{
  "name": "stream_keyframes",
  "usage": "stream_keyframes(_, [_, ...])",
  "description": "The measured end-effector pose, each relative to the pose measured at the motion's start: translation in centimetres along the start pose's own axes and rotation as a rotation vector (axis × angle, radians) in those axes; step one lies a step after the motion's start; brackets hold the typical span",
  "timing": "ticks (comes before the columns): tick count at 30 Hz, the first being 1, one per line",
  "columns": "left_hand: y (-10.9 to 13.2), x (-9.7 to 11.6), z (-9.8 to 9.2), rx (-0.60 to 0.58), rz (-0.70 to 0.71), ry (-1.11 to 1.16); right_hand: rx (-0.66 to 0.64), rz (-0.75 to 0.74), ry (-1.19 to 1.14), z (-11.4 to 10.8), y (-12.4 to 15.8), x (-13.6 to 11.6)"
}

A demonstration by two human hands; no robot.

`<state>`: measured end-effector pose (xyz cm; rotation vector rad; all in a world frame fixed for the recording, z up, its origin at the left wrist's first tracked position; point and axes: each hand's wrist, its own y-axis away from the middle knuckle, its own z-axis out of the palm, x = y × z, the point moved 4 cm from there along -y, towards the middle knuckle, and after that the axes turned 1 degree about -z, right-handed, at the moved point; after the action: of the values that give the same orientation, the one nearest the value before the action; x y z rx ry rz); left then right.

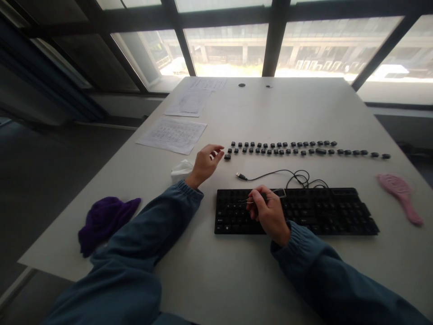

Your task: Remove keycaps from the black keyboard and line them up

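Note:
A black keyboard [321, 212] lies on the white table [237, 275] in front of me. My right hand [269, 212] rests over its left half, gripping a thin wire keycap puller [275, 194]. My left hand [206, 162] hovers left of two rows of loose black keycaps [297, 149], fingers spread, its fingertips just beside the keycap at the left end [227, 157]. Nothing is visibly held in that hand.
The keyboard's cable and USB plug [241, 176] curl behind it. A pink hairbrush [401, 196] lies at right, a purple cloth [104, 221] at left, a crumpled tissue [181, 169] by my left wrist. Printed sheets [172, 134] lie at the far left.

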<state>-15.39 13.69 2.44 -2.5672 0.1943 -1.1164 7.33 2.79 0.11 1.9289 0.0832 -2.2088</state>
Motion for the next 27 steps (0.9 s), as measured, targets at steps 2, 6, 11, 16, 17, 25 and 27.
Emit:
stream_keyframes(2, [1.5,2.5,-0.7,-0.151,0.046,0.014,0.006,0.001,-0.004,0.0,-0.1,0.1])
stream_keyframes(6, [5.9,5.8,-1.2,-0.561,0.161,0.047,0.013,0.005,-0.017,-0.2,-0.3,0.2])
stream_keyframes(11, [9.3,5.0,-1.1,-0.685,0.225,0.023,0.017,0.000,-0.020,-0.2,-0.3,0.3])
stream_keyframes(16, [9.6,4.1,-0.5,-0.698,0.209,0.014,0.013,-0.008,-0.006,-0.3,-0.2,0.3])
stream_keyframes(17, [9.6,4.1,-0.4,-0.698,0.207,0.010,0.012,-0.009,-0.002,-0.3,-0.2,0.3])
stream_keyframes(25, [10.2,4.7,-0.4,-0.644,0.214,-0.096,-0.013,-0.018,0.018,-0.1,-0.1,0.2])
stream_keyframes(27, [10.4,5.1,-0.4,-0.650,0.232,-0.111,-0.011,-0.019,0.021,-0.1,-0.1,0.2])
